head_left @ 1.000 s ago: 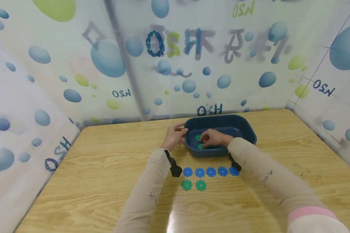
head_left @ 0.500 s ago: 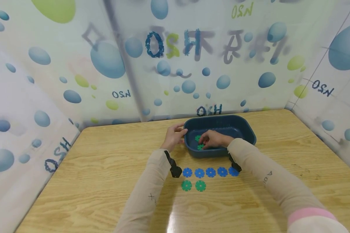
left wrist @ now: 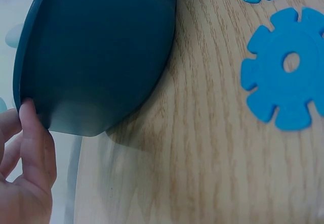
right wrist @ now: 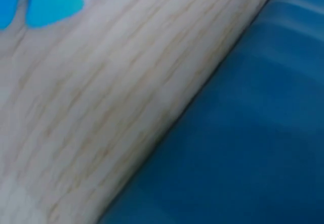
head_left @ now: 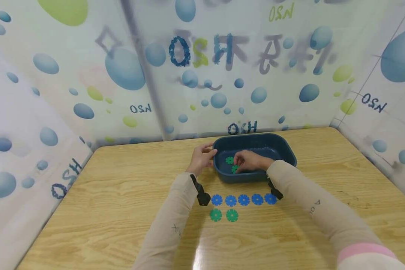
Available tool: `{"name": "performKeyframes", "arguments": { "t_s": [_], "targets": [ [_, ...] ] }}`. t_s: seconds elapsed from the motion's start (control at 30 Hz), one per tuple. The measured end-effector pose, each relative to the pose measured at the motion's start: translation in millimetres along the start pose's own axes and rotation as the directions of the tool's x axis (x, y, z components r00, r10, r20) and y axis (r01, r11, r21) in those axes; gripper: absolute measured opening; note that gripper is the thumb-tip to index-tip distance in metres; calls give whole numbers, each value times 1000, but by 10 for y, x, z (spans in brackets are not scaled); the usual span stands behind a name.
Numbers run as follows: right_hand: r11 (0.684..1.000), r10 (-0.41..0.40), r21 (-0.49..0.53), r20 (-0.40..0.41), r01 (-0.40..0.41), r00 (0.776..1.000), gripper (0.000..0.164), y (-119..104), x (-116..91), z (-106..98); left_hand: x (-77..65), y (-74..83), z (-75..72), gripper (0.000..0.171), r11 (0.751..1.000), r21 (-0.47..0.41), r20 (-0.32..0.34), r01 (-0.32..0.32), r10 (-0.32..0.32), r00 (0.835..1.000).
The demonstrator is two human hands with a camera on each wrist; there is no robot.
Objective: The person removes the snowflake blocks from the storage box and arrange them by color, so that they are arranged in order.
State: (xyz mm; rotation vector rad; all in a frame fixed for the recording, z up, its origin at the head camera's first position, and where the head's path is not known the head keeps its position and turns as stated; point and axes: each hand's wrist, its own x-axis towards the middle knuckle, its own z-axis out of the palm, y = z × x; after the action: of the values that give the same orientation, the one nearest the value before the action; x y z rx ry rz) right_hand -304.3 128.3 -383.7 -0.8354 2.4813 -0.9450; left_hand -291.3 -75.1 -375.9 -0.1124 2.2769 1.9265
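A dark blue plastic basin [head_left: 256, 177] stands on the table. My left hand [head_left: 200, 157] grips its left rim; the left wrist view shows the thumb [left wrist: 34, 138] on the basin wall [left wrist: 101, 57]. My right hand [head_left: 250, 160] reaches into the basin, its fingertips pinching a green notched disc [head_left: 234, 169]. Another green notched disc [head_left: 229, 160] lies on the basin floor just left of those fingers. From the right wrist, only the basin's outer wall [right wrist: 243, 133], bare wood and part of a blue notched disc [right wrist: 50, 4] show; the hand itself is hidden there.
In front of the basin, several blue notched discs [head_left: 244, 200] form a row on the wooden table [head_left: 121, 195]. Below the row's left end lie two green notched discs [head_left: 216, 215] [head_left: 232, 215]. A patterned curtain [head_left: 202, 93] borders the table's back edge.
My right hand has shifted slightly right inside the basin, and the green disc at its fingertips has moved with it. The left hand keeps its place on the rim.
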Motion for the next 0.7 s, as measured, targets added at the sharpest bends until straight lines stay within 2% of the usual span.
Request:
{"name": "performKeyframes", "arguments": {
  "t_s": [0.27,0.47,0.7],
  "targets": [
    [996,-55,66,-23,57,998,8,8,-89,-50,6,-1,-7,39,1000,3,1,5,-5,1000],
    [986,-96,133,-73,105,993,9,-30,-196,-76,3,9,-14,39,1000,4,9,3,-3,1000],
    [969,-66,228,-146,99,987,11,-111,-358,-127,15,-6,-16,39,1000,-3,17,-2,3,1000]
  ]
}}
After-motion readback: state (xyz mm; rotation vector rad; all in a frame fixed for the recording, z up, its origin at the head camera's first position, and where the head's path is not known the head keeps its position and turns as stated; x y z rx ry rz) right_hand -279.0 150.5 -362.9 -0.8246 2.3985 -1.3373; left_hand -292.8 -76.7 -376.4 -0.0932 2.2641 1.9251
